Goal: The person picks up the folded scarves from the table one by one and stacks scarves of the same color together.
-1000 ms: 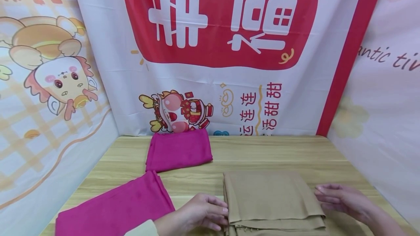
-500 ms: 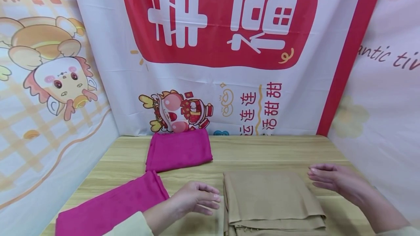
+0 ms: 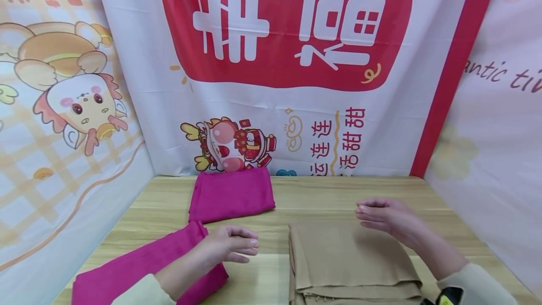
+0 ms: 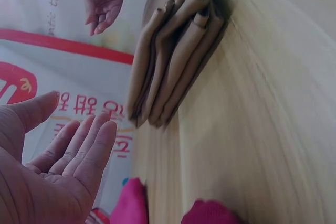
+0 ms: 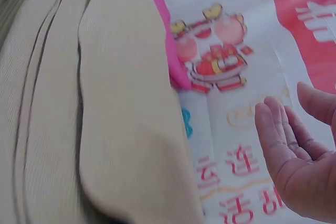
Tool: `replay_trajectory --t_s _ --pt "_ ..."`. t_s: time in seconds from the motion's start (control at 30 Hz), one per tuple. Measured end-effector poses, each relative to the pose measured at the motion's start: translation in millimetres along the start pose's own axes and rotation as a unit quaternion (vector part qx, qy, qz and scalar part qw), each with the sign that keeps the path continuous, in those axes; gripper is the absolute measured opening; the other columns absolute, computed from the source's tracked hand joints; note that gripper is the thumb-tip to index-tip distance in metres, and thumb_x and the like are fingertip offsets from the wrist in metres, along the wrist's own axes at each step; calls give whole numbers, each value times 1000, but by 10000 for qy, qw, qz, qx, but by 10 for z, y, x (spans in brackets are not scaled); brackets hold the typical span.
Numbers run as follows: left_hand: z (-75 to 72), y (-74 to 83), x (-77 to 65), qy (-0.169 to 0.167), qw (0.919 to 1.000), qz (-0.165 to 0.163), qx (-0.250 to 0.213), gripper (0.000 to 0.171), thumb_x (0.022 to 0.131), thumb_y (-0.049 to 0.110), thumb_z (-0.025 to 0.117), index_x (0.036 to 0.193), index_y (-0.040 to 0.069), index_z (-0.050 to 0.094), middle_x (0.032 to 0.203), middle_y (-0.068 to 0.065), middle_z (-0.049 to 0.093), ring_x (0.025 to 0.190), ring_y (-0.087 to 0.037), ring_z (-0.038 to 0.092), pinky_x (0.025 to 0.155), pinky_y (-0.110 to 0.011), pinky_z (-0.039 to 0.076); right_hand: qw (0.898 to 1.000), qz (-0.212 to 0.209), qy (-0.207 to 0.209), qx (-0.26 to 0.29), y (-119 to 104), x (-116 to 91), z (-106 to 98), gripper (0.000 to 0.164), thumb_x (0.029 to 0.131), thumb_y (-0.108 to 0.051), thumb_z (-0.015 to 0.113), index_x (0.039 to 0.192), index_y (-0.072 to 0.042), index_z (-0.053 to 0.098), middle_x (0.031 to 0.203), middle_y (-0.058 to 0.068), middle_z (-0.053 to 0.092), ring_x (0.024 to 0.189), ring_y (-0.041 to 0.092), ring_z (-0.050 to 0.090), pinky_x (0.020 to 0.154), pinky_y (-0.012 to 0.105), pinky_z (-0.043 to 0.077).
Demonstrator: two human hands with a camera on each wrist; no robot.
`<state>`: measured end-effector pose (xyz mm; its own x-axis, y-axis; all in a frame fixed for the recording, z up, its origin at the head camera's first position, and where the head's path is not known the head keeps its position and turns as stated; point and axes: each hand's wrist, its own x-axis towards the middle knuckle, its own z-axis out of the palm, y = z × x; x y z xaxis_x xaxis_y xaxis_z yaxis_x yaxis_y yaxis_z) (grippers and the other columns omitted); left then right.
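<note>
A tan cloth (image 3: 347,258), folded in several layers, lies at the table's front right. My right hand (image 3: 387,218) hovers over its far right corner, fingers loosely extended and holding nothing. In the right wrist view the layered edges of the tan cloth (image 5: 126,103) pass to the left of my right hand (image 5: 299,156). My left hand (image 3: 228,246) is held above the table between the tan cloth and a folded magenta cloth (image 3: 139,262) at the front left. Its fingers are spread and hold nothing; the left wrist view shows the bare palm of my left hand (image 4: 63,166).
A second folded magenta cloth (image 3: 232,194) lies at the back left against the printed backdrop (image 3: 271,98). Printed sheets also wall in the wooden table (image 3: 338,196) at left and right.
Both hands have come off the sides of the tan cloth. The left has moved left and away from me; the right has moved up and left over the cloth. The cloths stay put.
</note>
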<state>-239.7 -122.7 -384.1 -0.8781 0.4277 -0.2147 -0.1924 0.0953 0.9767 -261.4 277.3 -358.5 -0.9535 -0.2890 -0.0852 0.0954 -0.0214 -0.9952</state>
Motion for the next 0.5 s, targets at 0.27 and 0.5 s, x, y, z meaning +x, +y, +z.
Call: replay_trajectory --t_s 0.27,0.5 --pt "-347 -21 -116 609 9975 178 321 45 77 21 69 109 -6 55 101 -16 61 89 -27 60 74 -39 50 9999 108 1 124 -27 195 428 47 82 -10 62 116 15 42 102 18 60 94 27 58 84 40 45" --pt "-697 -100 -294 1081 9911 334 705 46 78 22 67 110 -7 53 98 -12 61 91 -27 59 75 -39 50 9994 139 -290 131 21 351 791 49 80 -10 64 115 17 42 101 21 59 93 29 58 82 40 46"
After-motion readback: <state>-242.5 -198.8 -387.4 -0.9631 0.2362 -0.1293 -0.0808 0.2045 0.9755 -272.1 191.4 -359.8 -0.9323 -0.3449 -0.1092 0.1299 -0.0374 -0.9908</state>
